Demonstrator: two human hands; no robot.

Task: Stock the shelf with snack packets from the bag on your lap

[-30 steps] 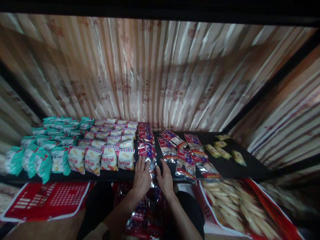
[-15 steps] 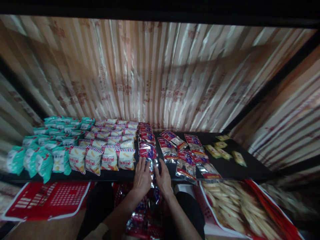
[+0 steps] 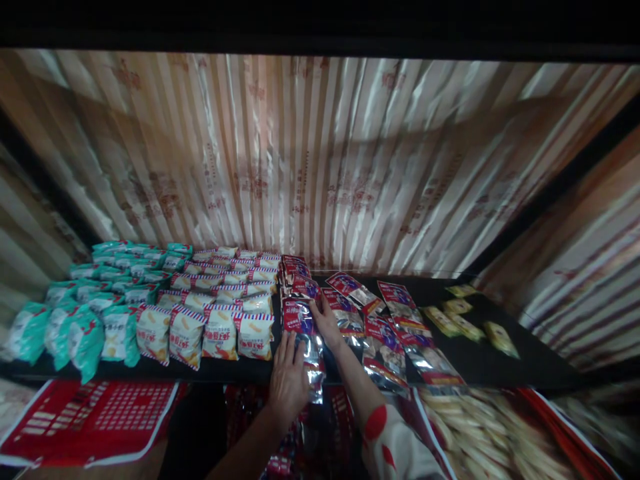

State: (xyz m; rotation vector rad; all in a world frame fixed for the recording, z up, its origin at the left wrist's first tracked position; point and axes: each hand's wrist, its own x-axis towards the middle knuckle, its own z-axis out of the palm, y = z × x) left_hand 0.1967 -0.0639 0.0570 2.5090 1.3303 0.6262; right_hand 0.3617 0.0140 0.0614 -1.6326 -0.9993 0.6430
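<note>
My left hand lies with its fingers stretched out on the lower left part of a red-and-purple snack packet with a silvery lower end. My right hand reaches further in, its fingers extended against the upper right edge of the same packet. This packet is at the front of an overlapping row of like packets running toward the back of the shelf. Right of the hands lie several loose packets of the same kind, some overlapping at angles.
White snack bags with striped tops stand in rows to the left, with teal bags beyond. Small yellow packets lie at the right of the black shelf. Below are a red basket and a box printed with pale sticks.
My right hand has moved forward and up along the packet row, its sleeve now showing. My left hand stays near the front. The view has shifted slightly; the front packet lies more squarely.
</note>
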